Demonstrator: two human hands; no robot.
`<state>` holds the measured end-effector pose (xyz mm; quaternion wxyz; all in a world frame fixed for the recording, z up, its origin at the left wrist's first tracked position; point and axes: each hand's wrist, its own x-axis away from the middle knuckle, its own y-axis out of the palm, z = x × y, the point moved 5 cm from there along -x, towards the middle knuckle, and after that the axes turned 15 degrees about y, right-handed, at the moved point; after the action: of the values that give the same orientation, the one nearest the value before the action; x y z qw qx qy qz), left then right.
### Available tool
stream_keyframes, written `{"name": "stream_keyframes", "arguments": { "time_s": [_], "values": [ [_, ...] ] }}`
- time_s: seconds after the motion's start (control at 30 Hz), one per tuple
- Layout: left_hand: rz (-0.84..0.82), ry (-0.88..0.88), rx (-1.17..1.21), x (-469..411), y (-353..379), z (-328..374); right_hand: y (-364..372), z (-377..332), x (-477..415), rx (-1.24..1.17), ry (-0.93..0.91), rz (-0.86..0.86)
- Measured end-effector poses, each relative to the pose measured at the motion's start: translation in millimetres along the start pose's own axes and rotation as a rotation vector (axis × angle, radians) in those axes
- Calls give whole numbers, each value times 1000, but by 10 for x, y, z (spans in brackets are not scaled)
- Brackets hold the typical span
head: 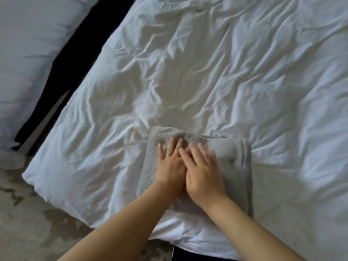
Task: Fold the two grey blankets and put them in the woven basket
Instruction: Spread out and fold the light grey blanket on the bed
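- Head view: pressing with left hand (170,167) and right hand (202,178), side by side, fingers straight, gripping nothing.
- Flattening folded grey blanket (232,157), probably to set the crease.
- Lying on white duvet (207,72), near its edge.
- No basket or second blanket visible.

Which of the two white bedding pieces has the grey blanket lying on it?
The big wrinkled duvet, which bears the folded grey blanket. The other white piece, at upper left, lies apart from it, across a dark gap.
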<state>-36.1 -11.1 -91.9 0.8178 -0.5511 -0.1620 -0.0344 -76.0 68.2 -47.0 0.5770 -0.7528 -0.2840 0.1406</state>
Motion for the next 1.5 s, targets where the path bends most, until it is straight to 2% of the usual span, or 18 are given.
{"name": "stream_keyframes", "arguments": {
  "time_s": [0.07, 0.13, 0.27, 0.4, 0.5, 0.63, 0.77, 0.93, 1.07, 1.2, 1.37, 1.43, 1.5],
  "values": [
    [15, -51, -29, -68, 148, -246, 320, 30, -154, 86, 8, -178],
    [57, -98, 0, -108, 296, -468, 603, 257, -277, 184, 25, -230],
    [146, -114, 41, -194, 429, -562, 787, 490, -343, 262, 120, -155],
    [232, -141, 77, -164, 397, -533, 680, 633, -335, 281, 297, -38],
    [291, -122, 138, -143, 373, -545, 599, 791, -356, 289, 352, 6],
    [399, -40, 163, -178, 493, -582, 685, 1003, -343, 195, 260, -19],
    [508, 19, 124, -348, 742, -649, 908, 1232, -403, 50, 109, 81],
    [599, 18, 60, -484, 1081, -682, 1340, 1372, -499, 66, 56, 251],
    [639, 18, 14, -543, 1264, -739, 1549, 1464, -502, 87, 24, 307],
    [621, 3, 48, -574, 1164, -736, 1489, 1436, -565, 82, 49, 279],
    [436, -64, 151, -440, 708, -641, 1069, 1271, -542, 57, 128, 135],
    [382, -106, 153, -424, 461, -695, 875, 1192, -586, 19, 200, 96],
    [369, -157, 118, -413, 269, -821, 692, 1205, -614, -24, 339, 125]
  ]
}}
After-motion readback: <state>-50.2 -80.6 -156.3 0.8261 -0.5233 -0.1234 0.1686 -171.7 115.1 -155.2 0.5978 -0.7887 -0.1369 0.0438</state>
